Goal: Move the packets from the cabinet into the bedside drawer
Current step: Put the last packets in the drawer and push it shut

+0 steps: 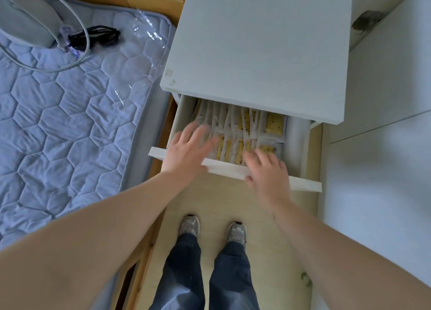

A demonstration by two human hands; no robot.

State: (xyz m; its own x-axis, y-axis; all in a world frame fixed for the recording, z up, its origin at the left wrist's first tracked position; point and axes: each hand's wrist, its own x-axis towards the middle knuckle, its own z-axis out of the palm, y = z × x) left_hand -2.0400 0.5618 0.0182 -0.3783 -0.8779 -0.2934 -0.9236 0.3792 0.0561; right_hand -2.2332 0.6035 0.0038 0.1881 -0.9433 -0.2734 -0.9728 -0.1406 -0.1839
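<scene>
left hand (190, 150), right hand (268, 172) (seemingly empty), over packets (242, 132)

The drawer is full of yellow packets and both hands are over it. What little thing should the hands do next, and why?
Probably press the packets down flat. They stand packed in rows inside the open drawer, and the left hand and right hand hover open above them, holding nothing. Levelling them would likely let the drawer slide shut under the bedside cabinet top.

Bare forearms, dark blue jeans (186, 274), grey trainers (189, 225)
</scene>
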